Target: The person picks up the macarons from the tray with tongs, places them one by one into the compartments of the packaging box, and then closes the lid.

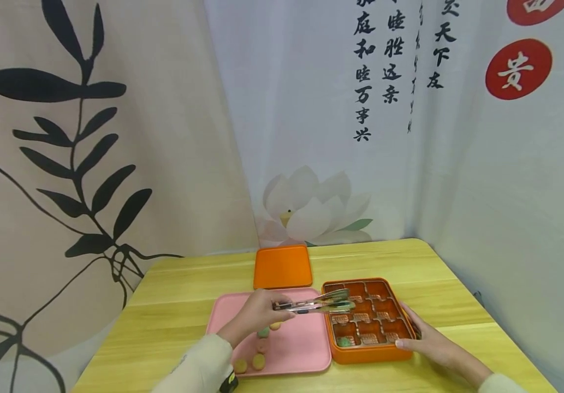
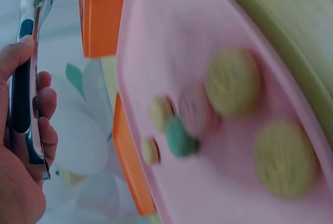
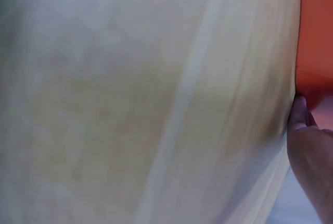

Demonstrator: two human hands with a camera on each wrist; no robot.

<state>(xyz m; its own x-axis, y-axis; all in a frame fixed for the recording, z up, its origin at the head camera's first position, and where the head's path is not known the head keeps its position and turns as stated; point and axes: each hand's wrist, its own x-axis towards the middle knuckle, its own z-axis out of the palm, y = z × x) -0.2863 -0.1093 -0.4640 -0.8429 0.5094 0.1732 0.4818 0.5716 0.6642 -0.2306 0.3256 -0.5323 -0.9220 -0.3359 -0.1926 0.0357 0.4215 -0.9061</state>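
My left hand (image 1: 257, 314) grips metal tongs (image 1: 311, 307) with dark handle grips, level above the pink tray and the divided box. The tips of the tongs hang over the box; a small pale-green bit shows there, and I cannot tell whether it is a held piece. Under the left hand, the pink tray (image 1: 306, 349) bears several macarons: yellow (image 2: 234, 82), pink (image 2: 196, 108) and green (image 2: 180, 137). The orange box (image 1: 370, 356) has a clear compartment insert, with a green macaron (image 1: 345, 341) in its front-left compartment. My right hand (image 1: 431, 344) holds the box's right side, thumb at the front corner.
An orange lid (image 1: 283, 266) lies flat behind the pink tray. Everything stands on a wood-grain table (image 1: 178, 295). A printed curtain (image 1: 301, 109) hangs behind the table and along its right side.
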